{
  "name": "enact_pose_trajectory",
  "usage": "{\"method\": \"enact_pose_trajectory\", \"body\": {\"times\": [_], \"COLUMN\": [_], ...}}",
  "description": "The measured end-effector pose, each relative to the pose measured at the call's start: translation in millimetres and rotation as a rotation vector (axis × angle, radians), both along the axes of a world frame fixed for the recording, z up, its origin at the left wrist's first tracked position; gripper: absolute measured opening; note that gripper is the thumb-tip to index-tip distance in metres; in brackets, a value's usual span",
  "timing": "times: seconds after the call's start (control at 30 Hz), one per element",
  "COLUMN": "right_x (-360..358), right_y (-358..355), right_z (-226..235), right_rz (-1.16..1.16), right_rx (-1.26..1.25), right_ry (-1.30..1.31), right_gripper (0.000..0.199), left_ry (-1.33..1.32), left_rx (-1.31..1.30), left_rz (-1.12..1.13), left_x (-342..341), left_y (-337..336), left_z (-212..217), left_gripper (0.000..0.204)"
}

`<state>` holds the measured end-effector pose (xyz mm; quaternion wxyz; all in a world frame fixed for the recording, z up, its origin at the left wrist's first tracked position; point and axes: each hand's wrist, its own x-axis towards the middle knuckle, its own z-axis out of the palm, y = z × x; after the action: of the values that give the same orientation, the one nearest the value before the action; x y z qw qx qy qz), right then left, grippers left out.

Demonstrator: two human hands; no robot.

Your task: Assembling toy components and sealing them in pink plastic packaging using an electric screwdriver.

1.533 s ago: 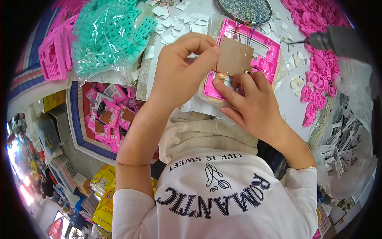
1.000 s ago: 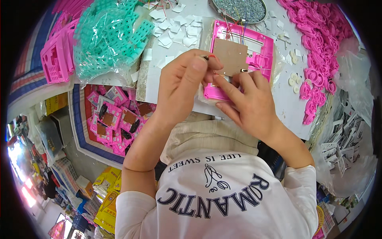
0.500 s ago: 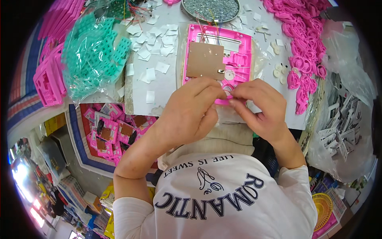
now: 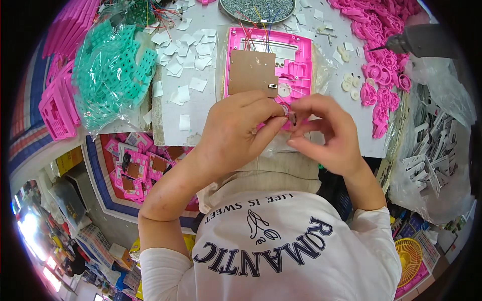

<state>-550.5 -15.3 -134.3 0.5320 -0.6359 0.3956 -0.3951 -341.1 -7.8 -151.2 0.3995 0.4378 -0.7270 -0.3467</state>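
Head view: left hand [image 4: 241, 125] pinching small dark part [image 4: 293, 119] at near edge of smooth pink plastic casing [image 4: 304, 56]; right hand [image 4: 330, 131] arching alongside, fingers parted. Casing lying mid-way along white table [image 4: 169, 128], flat brown board [image 4: 251, 72] resting inside.

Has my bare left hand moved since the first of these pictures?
Yes: judged against the round tray of small grey pieces, your left hand has moved rightward and downward in view.
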Motion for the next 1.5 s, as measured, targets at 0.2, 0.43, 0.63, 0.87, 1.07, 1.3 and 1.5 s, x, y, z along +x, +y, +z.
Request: {"method": "enact_pose_trajectory", "body": {"times": [0.2, 0.43, 0.63, 0.87, 1.07, 1.3, 1.5], "right_x": [-10.3, -19.0, -2.7, -30.7, -40.5, -41.1, -46.5], "right_y": [-2.5, 3.4, -2.7, -20.5, -6.1, 18.3, -5.9], "right_z": [-4.0, 1.7, 26.5, -2.4, -32.1, -41.0, 11.8], "right_rz": [-0.005, 0.168, 0.364, 0.371, 0.173, 0.089, 0.417], "right_rx": [-0.695, -0.622, -0.654, -0.728, -0.571, -0.694, -0.404], "right_ry": [0.551, 0.771, 1.141, 0.803, 0.527, 0.616, 0.846], "right_gripper": [0.029, 0.017, 0.019, 0.018, 0.022, 0.029, 0.025], "left_ry": [-0.013, -0.148, -0.282, -0.233, -0.383, -0.568, -0.655], "left_rx": [0.112, -0.158, -0.172, -0.185, -0.261, -0.411, -0.486], "left_rz": [-0.119, -0.045, -0.125, -0.128, -0.180, -0.226, -0.218], "left_x": [3.6, 7.5, 9.1, 11.2, -5.5, -8.8, -12.6], "left_y": [-4.6, 1.6, 9.6, 12.4, 23.5, 30.1, 30.3], "left_z": [3.8, -2.8, -12.9, -19.5, -13.9, -20.8, -21.8], "left_gripper": [0.010, 0.017, 0.017, 0.024, 0.046, 0.053, 0.051]}}
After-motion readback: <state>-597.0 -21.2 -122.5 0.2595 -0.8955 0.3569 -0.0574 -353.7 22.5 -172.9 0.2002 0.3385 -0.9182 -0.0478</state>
